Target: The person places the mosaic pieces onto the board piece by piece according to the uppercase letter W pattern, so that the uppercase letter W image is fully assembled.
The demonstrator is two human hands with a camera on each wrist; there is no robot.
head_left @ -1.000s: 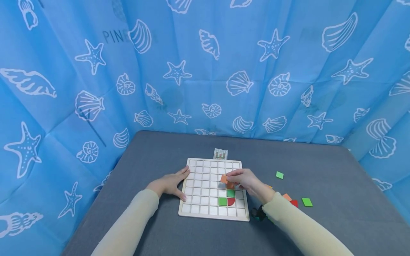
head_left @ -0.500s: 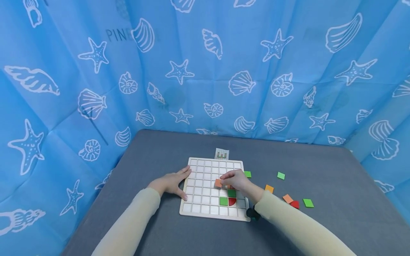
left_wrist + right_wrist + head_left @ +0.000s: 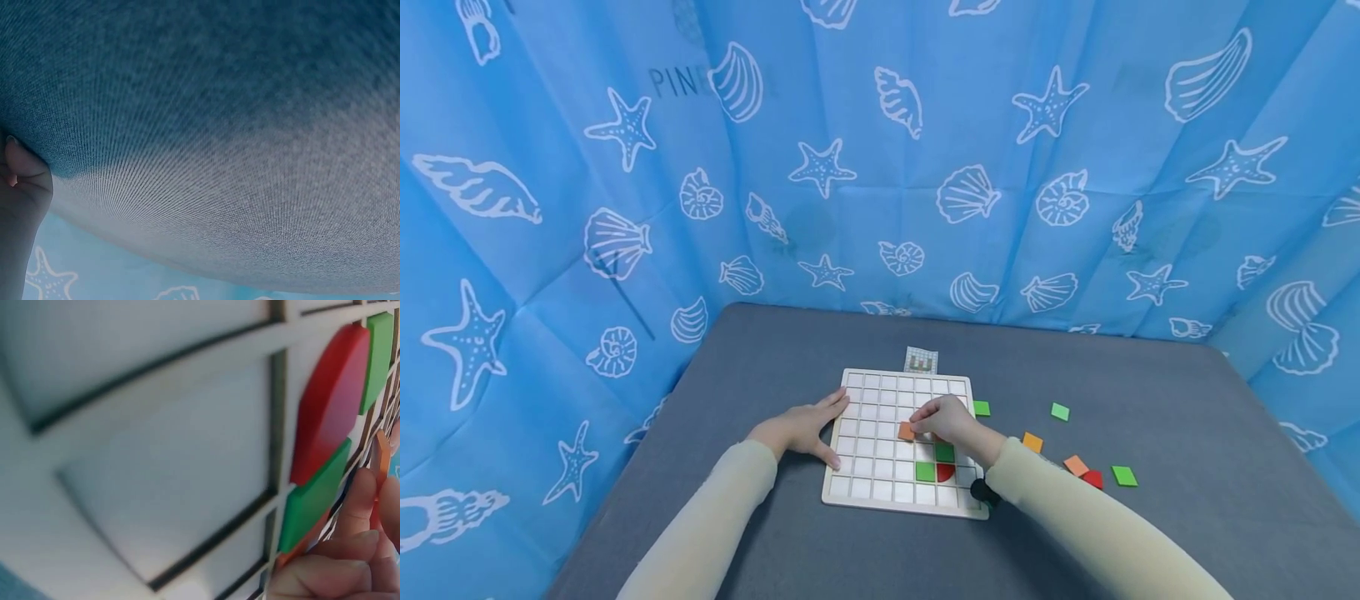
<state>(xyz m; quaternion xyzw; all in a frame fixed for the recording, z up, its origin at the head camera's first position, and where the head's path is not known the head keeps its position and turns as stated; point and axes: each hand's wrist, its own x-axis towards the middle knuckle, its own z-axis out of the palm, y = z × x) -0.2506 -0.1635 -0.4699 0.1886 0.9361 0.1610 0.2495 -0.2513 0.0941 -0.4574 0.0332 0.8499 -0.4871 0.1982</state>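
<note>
A white gridded board (image 3: 880, 503) with raised cell walls lies on the grey table. My left hand (image 3: 801, 427) rests at the board's left edge, thumb and fingers spread. Over the board's right part, my right hand (image 3: 953, 422) pinches an orange square tile (image 3: 906, 431) between thumb and fingers. The right wrist view shows this orange tile (image 3: 380, 456) tilted at the fingertips. Set in cells nearby are a dark green tile (image 3: 944, 452), a light green tile (image 3: 925, 472) and a red quarter-round tile (image 3: 945, 472). Another orange tile (image 3: 303, 540) is partly hidden under the right hand.
A small pattern card (image 3: 921, 360) touches the board's far edge. Loose tiles lie to the right: green (image 3: 1124, 476), pale green (image 3: 1060, 412), yellow-orange (image 3: 1032, 442), orange (image 3: 1076, 465) and red (image 3: 1093, 479). A blue shell-print curtain (image 3: 857, 225) surrounds the table.
My right hand has moved left and slightly down with the orange tile, which now sits lower, near the board's surface. The left hand stays at the board's edge.
</note>
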